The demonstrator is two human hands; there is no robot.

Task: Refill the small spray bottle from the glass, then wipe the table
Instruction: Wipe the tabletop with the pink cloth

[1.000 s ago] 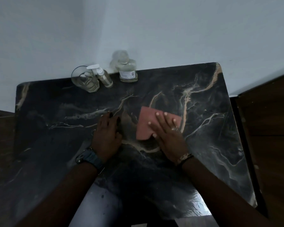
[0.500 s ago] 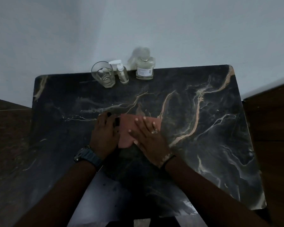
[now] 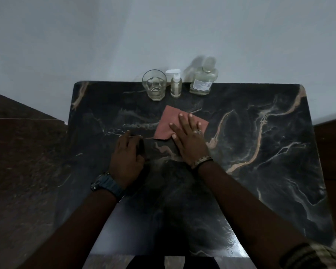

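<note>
We see the small spray bottle (image 3: pixel 176 86) standing upright at the far edge of the worktop (image 3: pixel 260 171), close to the pale wall (image 3: pixel 163 32). Its white pump top is on and pale liquid shows through its clear body. Just to its left stands the glass (image 3: pixel 154 84), upright, with only a little liquid at its bottom. Just to the right of the spray bottle stands a larger clear bottle (image 3: pixel 203 78) with a label and a stopper, also holding pale liquid. The three stand in a row, near one another but apart.

Nearer to us, a pink cloth (image 3: pixel 173 121) lies flat on the dark marbled worktop, a short way in front of the spray bottle. Our right hand (image 3: pixel 190 138) lies palm down on it, fingers (image 3: pixel 183 121) straight and spread, pressing the cloth to the stone without gripping it; a ring shows on one finger and a beaded bracelet (image 3: pixel 201 161) sits at the wrist.

Our left hand (image 3: pixel 127 158) rests on the worktop just left of the cloth and apart from it, holding nothing. Its fingers look loosely bent against the stone, though the dim light blurs their tips. A dark watch (image 3: pixel 105 184) is on that wrist.

Dark wood surfaces (image 3: pixel 23 162) flank the worktop on both sides.
</note>
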